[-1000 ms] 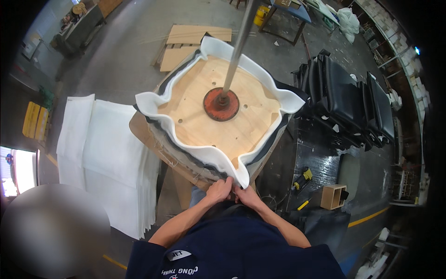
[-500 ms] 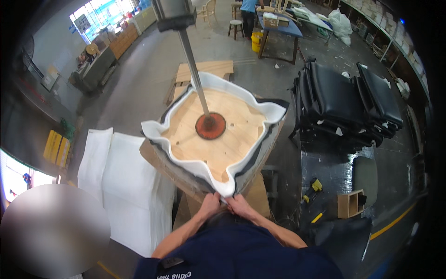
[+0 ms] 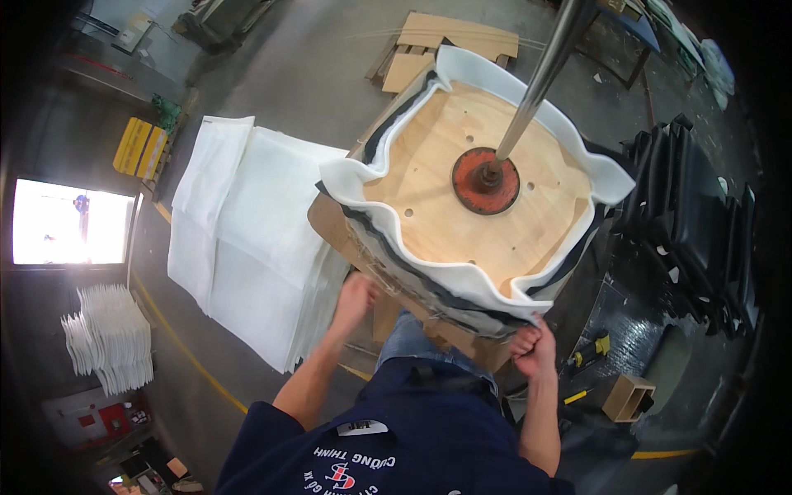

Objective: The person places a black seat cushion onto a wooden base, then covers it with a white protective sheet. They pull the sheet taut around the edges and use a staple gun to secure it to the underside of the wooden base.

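Observation:
A plywood seat board point(image 3: 429, 157) lies flat, with a white foam sheet point(image 3: 462, 268) standing up in waves around its rim. A dark cover point(image 3: 388, 239) shows outside the foam. Pressing on the middle of the board is a round red plate point(image 3: 487, 181) on a metal rod point(image 3: 536, 91). My right hand point(image 3: 535, 346) is closed at the near right corner, its fingers pinching the cover's edge just below the foam tip. My left hand point(image 3: 355, 301), blurred, is beside the near left side, close to a cardboard sheet point(image 3: 326, 223); its fingers are unclear.
A stack of white sheets point(image 3: 256, 214) is on the left, and a smaller white pile point(image 3: 107, 338) lies farther left. Black padded pieces point(image 3: 693, 206) are stacked on the right. Near them lie a yellow-black power tool point(image 3: 590, 351), a yellow-handled tool point(image 3: 576, 397) and a small wooden box point(image 3: 627, 398).
Both hands were together at the near corner; my left hand has left it and moved left. My right hand stays at that corner. The view has turned and come closer.

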Action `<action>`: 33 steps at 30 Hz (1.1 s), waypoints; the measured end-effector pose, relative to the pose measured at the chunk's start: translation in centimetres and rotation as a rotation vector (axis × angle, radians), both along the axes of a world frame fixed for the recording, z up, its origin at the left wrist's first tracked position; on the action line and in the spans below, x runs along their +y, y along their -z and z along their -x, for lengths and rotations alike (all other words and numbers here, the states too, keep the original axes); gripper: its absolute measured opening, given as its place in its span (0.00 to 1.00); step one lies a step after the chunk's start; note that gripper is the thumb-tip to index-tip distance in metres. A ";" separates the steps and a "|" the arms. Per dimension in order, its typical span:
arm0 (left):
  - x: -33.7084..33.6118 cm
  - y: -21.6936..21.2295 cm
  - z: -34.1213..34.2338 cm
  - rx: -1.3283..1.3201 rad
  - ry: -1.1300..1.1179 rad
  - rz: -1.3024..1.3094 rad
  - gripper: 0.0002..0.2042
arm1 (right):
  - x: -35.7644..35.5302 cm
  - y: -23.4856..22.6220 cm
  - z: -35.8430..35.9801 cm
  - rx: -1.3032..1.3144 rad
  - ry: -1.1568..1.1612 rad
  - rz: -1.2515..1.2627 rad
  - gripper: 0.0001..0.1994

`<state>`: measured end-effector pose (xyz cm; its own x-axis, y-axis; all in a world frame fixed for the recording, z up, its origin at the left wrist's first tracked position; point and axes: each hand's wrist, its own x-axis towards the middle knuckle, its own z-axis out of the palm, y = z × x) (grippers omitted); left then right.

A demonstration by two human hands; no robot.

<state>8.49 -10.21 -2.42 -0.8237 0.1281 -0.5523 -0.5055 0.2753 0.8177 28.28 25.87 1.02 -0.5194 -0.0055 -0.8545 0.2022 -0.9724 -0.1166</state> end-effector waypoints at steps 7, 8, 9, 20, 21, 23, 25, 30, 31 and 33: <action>-4.7 -3.3 8.6 0.088 -0.152 0.088 0.16 | 2.7 -0.3 1.0 -0.077 0.436 -0.291 0.21; -4.4 -3.9 9.2 0.105 -0.114 0.091 0.17 | 2.4 -0.5 1.0 -0.039 0.487 -0.354 0.21; -4.0 -4.6 9.6 0.074 -0.078 0.093 0.17 | 1.9 -0.2 0.5 0.049 0.509 -0.392 0.22; 0.3 -4.3 7.5 -0.298 0.760 0.113 0.11 | -19.3 1.4 6.4 0.106 -0.654 -0.398 0.16; 0.7 -4.1 7.0 -0.357 0.776 0.119 0.12 | -20.3 1.8 7.1 0.172 -0.720 -0.361 0.17; 1.0 -2.4 5.9 -0.449 0.768 0.033 0.13 | -21.4 2.1 8.0 0.166 -0.666 -0.286 0.17; 1.2 1.0 3.9 -0.477 0.772 -0.003 0.15 | -21.6 2.6 8.1 0.090 -0.544 -0.251 0.17; 3.3 -0.2 1.0 -0.413 0.818 -0.083 0.24 | -20.1 0.7 6.2 0.064 -0.380 -0.240 0.20; 3.6 -0.8 0.6 -0.396 0.817 -0.100 0.24 | -20.0 0.4 6.0 0.072 -0.410 -0.254 0.19; 3.6 0.6 -0.4 -0.373 0.824 -0.106 0.24 | -19.7 -0.5 5.4 0.085 -0.449 -0.285 0.19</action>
